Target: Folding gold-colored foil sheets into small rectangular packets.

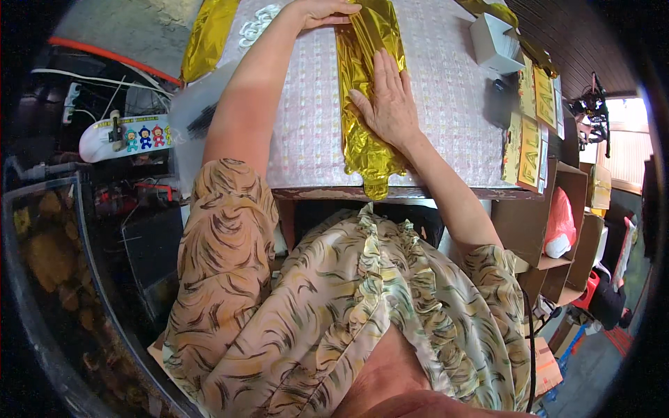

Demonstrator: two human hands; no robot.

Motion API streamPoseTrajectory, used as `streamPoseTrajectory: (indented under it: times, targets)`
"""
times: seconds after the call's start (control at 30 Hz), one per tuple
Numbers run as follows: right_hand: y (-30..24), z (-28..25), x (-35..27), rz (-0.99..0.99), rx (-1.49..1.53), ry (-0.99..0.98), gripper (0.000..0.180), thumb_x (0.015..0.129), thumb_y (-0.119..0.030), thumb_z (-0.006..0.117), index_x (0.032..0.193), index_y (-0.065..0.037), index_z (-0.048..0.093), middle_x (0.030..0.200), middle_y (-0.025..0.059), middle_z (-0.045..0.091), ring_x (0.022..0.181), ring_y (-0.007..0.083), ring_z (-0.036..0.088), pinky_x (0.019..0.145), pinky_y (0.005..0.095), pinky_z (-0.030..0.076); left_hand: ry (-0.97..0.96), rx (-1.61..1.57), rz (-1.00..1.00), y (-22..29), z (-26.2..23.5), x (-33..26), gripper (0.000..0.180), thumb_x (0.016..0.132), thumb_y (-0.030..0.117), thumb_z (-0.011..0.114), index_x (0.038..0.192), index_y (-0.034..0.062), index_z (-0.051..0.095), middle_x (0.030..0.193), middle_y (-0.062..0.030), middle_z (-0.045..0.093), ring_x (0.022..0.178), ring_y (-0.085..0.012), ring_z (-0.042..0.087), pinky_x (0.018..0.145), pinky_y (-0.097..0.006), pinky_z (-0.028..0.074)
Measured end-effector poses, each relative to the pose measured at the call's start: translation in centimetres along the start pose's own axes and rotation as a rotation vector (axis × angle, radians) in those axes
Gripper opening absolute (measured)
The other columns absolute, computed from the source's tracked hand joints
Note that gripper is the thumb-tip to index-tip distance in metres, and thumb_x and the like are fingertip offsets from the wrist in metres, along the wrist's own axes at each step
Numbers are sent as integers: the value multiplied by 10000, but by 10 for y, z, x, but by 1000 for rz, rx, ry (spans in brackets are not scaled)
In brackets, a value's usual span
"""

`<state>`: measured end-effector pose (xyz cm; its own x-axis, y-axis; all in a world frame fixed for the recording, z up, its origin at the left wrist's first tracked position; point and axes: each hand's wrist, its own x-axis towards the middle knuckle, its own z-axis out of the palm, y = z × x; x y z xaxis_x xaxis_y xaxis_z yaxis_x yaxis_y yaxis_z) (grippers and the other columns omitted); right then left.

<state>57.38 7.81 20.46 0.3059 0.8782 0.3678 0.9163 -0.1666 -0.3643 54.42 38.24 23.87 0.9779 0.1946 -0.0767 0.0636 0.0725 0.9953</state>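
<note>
A flat, uninflated gold foil balloon (359,132) lies lengthwise on the table in front of me. Its scalloped near end has a small tab that reaches over the table's edge. At the far part of the foil, my left hand (322,12) grips the left border between thumb and fingers; the picture's upper edge is close by. My right hand (391,108) lies flat on the middle of the foil, palm down, its fingers stretched out and the thumb spread to the left.
A patterned pale cloth (453,125) covers the table. White coiled pieces (258,24) and another gold foil sheet (209,35) lie at far left. On the right are a white box (495,42), yellow printed packets (529,150) and cardboard boxes (550,230). A skateboard (125,136) is left of the table.
</note>
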Motion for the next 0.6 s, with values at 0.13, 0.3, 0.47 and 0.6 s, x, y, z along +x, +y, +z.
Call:
streamPoseTrajectory:
  times: [0.13, 0.3, 0.47, 0.6]
  targets:
    - [-1, 3, 0, -1, 15, 4, 847, 1035, -483, 539, 1592, 57, 199, 1641, 267, 284, 1545, 386, 255, 1252, 527, 196, 166, -94, -223, -5, -6, 8, 203, 967, 162, 733, 1132, 45, 713, 1120, -51, 722, 1078, -163, 682, 961, -310, 550]
    - [3, 2, 0, 15, 38, 4, 763, 1057, -387, 517, 1601, 36, 187, 1642, 252, 292, 1544, 377, 259, 1248, 531, 200, 63, 19, 13, -6, -1, 7, 172, 974, 130, 708, 1139, 81, 705, 1068, -40, 711, 1006, -150, 679, 901, -298, 552]
    - [3, 1, -1, -7, 2, -25, 703, 1072, -370, 480, 1616, -24, 202, 1639, 201, 333, 1531, 379, 286, 1240, 545, 210, 50, 137, 39, -18, -8, 11, 230, 933, 15, 672, 1158, 58, 693, 1025, -34, 701, 919, -122, 663, 781, -281, 543]
    - [1, 3, -2, -28, -89, -87, 674, 1080, -414, 446, 1620, -70, 238, 1634, 155, 369, 1524, 374, 305, 1236, 556, 209, 201, 104, -196, -27, -14, 21, 289, 901, -28, 664, 1179, 44, 692, 1010, -38, 706, 901, -133, 669, 746, -292, 546]
